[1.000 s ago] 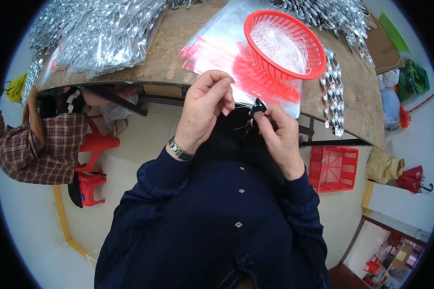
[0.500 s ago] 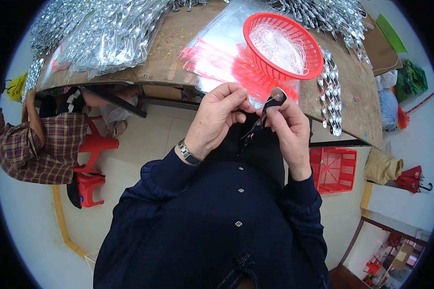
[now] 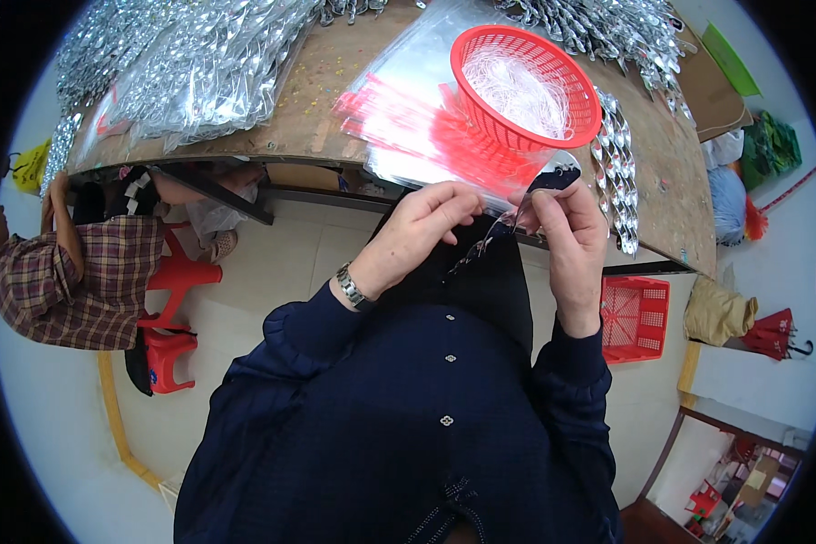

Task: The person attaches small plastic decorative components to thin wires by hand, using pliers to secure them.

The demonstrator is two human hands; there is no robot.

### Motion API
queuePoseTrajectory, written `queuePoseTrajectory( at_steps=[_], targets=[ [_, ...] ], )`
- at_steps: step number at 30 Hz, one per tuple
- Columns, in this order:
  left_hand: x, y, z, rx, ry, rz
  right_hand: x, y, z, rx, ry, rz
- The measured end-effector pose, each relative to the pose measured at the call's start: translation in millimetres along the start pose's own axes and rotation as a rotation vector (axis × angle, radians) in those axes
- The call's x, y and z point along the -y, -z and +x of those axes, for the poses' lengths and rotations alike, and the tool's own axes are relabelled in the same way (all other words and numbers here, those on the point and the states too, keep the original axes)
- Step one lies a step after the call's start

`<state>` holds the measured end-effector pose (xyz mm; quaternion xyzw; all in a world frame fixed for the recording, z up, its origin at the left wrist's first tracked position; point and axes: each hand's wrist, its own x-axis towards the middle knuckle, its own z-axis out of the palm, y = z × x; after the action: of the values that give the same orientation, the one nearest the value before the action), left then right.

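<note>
My right hand pinches a twisted shiny foil strip between thumb and fingers. Its rounded upper end stands out past the fingers, reflecting dark and silver. The spiralled lower part hangs down to the left, over my dark trousers. To the left of it, my left hand is closed, with thumb and forefinger pressed together near the strip. What those fingertips hold, perhaps a fine thread, is too small to make out.
A red plastic basket of white thread stands on clear bags with red edges. Silver foil spirals lie right of it; bagged spirals lie left. A red crate is on the floor. A person in plaid sits left.
My right hand has moved right with the foil strip, whose upper end now tilts further right. My left hand has shifted slightly, remaining closed, and the gap between the hands is wider.
</note>
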<state>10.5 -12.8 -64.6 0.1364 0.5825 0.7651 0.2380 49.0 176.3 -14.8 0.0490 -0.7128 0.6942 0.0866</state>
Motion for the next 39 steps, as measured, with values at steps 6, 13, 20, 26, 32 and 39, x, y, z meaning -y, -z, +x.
queuePoseTrajectory(
  at_steps=[6, 13, 20, 26, 32, 39],
  targets=[
    [7, -6, -5, 0.200, -0.006, 0.062, 1, 3, 1, 0.008, 0.008, 0.031],
    [11, -11, -2, 0.116, -0.182, 0.334, -1, 2, 1, 0.025, 0.003, 0.071],
    [-2, -12, -3, 0.118, -0.145, 0.284, 7, 2, 1, -0.038, -0.011, 0.093],
    [1, -10, 0, 0.081, -0.126, 0.152, 7, 2, 0, -0.010, 0.015, 0.121],
    [-7, -13, 3, -0.005, -0.123, 0.137, -3, 7, -6, 0.071, 0.013, -0.081],
    [-11, -11, 3, -0.003, 0.057, -0.089, -27, 13, -14, 0.148, 0.057, -0.235]
  ],
)
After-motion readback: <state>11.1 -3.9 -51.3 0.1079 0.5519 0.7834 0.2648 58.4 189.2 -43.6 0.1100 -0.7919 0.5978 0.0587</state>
